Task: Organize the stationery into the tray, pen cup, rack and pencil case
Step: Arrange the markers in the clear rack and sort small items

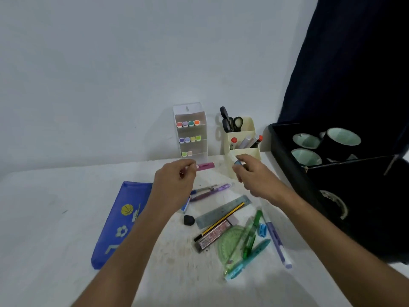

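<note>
The job looks partly done. The rack (pixel 191 134) at the far edge of the surface (pixel 55 218) already carries rows of colour-capped markers, though its lowest row has only two. Just to its right, the pen cup (pixel 242 142) holds black scissors (pixel 230 121) and a few pens.

Plenty is left. A loose heap lies toward the near right of the surface: a steel ruler (pixel 223 211), a striped pencil (pixel 221 221), a box of leads (pixel 211 235), a green protractor (pixel 232 244), a blue sharpener (pixel 262 230), a black eraser (pixel 189 220), a purple pen (pixel 212 190) and several more pens. The blue pencil case (pixel 119 222) lies flat toward the left and looks unfilled — I cannot tell whether it is open. No tray is clearly recognisable.

Both hands hover over the far middle of the surface. The left hand (pixel 174 180) has its fingers curled, pinching a pink marker (pixel 204 166) just below the rack, probably bound for the short row. The right hand (pixel 251 171), in front of the pen cup, pinches a small pale item with a blue end (pixel 236 161) — too blurred to name.
</note>
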Available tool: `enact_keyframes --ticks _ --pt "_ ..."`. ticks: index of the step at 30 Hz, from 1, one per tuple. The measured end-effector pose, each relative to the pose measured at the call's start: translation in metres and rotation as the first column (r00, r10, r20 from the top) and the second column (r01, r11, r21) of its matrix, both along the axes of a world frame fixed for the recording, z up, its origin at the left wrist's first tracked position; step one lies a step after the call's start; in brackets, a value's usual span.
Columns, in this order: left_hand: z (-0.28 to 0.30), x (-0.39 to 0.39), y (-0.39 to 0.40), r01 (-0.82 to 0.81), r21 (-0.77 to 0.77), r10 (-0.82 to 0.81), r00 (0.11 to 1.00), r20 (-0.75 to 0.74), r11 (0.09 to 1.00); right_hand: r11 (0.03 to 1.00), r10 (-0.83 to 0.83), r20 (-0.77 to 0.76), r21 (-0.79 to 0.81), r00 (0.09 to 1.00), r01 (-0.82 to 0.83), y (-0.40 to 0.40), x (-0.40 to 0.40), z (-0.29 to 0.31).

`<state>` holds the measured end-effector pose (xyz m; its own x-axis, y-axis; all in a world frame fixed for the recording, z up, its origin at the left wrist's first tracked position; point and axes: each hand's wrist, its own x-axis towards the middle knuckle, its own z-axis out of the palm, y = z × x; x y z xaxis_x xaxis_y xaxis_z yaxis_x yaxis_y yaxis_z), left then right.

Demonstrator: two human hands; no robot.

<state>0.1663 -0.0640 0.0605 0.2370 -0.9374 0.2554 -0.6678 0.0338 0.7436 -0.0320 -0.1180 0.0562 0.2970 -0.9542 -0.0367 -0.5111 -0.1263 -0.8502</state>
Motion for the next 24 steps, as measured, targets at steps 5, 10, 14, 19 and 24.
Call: enact_keyframes --ticks 5,10,14,19,24 --pt "-0.003 0.012 -0.005 -0.067 -0.105 0.090 0.971 0.224 0.992 0.984 0.157 -0.160 0.105 0.975 -0.141 -0.001 0.008 0.001" --pt "-0.002 0.016 -0.013 -0.048 -0.164 0.093 0.955 0.280 0.985 0.987 0.158 -0.160 0.030 0.974 -0.155 -0.008 0.023 -0.004" --pt "-0.002 0.015 -0.022 -0.043 -0.149 0.085 0.953 0.290 0.988 0.991 -0.017 -0.140 -0.134 0.990 -0.002 -0.021 0.040 -0.014" --pt "-0.014 0.014 -0.020 -0.043 -0.152 0.084 0.959 0.270 0.987 0.968 -0.175 0.137 0.204 0.975 0.145 -0.026 0.043 -0.025" --pt "-0.020 0.017 -0.020 -0.057 -0.133 0.090 0.963 0.254 0.990 0.757 -0.340 0.452 0.652 0.825 -0.045 -0.020 0.039 -0.028"
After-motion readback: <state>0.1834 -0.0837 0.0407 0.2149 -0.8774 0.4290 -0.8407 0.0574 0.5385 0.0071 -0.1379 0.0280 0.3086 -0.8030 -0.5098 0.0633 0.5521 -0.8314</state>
